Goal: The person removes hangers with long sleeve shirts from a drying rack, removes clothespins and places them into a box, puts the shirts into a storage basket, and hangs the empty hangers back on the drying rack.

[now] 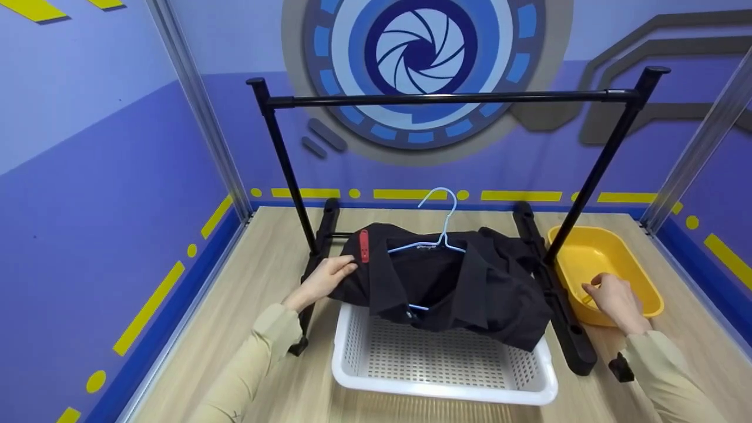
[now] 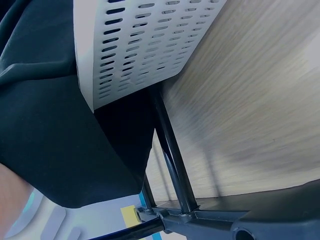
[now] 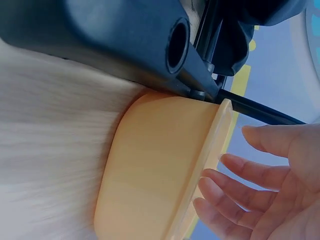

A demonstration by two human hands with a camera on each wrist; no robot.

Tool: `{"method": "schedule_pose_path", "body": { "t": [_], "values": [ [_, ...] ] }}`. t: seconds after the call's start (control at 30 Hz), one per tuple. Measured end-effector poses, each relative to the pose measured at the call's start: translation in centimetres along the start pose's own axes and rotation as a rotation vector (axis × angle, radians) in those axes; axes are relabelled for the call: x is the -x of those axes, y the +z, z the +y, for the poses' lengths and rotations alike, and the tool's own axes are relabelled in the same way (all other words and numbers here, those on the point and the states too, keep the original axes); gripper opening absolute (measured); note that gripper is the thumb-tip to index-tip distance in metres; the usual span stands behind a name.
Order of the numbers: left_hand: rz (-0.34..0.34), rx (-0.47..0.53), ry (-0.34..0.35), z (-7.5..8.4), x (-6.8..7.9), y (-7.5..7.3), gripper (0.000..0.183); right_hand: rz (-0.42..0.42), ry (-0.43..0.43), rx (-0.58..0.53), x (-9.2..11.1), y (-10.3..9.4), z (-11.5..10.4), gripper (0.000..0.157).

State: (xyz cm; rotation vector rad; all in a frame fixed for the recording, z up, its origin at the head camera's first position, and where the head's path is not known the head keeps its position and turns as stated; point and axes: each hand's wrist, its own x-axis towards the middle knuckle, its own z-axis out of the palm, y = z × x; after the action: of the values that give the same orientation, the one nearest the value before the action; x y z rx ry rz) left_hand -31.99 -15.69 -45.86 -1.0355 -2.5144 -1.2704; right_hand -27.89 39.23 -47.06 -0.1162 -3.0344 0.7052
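A black collared shirt (image 1: 505, 288) lies over a white basket (image 1: 435, 389), with a light blue hanger (image 1: 449, 220) inside its neck. A red clip (image 1: 364, 245) sits on the shirt's left shoulder. Just beside that clip my left hand (image 1: 326, 281) pinches the shirt's shoulder between thumb and fingers; the left wrist view shows only an edge of the hand near the hanging cloth (image 2: 65, 145). Over the yellow tray (image 1: 643, 273) is my right hand (image 1: 614, 299). Its fingers (image 3: 240, 192) are loosely bent, the thumb apart from them, at the tray's rim.
A black garment rack stands behind and around the basket, its top bar (image 1: 446, 98) bare. The rack's right foot (image 1: 567, 329) lies between basket and tray. Walls close off the back and both sides of the wooden table (image 1: 276, 235).
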Motion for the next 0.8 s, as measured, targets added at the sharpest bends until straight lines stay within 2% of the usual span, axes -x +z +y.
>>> {"method": "schedule_pose_path", "body": {
  "t": [0.47, 0.7, 0.8],
  "values": [
    [0.011, -0.015, 0.016, -0.1, 0.0, 0.0, 0.022, 0.069, -0.040, -0.012, -0.2, -0.3, -1.6, 0.040],
    [-0.004, -0.012, 0.000, 0.0, 0.1, 0.0, 0.024, 0.151, -0.104, -0.010, -0.1, -0.6, -2.8, 0.039],
    [-0.004, -0.010, -0.001, 0.1, 0.1, 0.0, 0.024, 0.161, -0.117, -0.011, 0.0, -0.7, -3.4, 0.040]
  ]
}}
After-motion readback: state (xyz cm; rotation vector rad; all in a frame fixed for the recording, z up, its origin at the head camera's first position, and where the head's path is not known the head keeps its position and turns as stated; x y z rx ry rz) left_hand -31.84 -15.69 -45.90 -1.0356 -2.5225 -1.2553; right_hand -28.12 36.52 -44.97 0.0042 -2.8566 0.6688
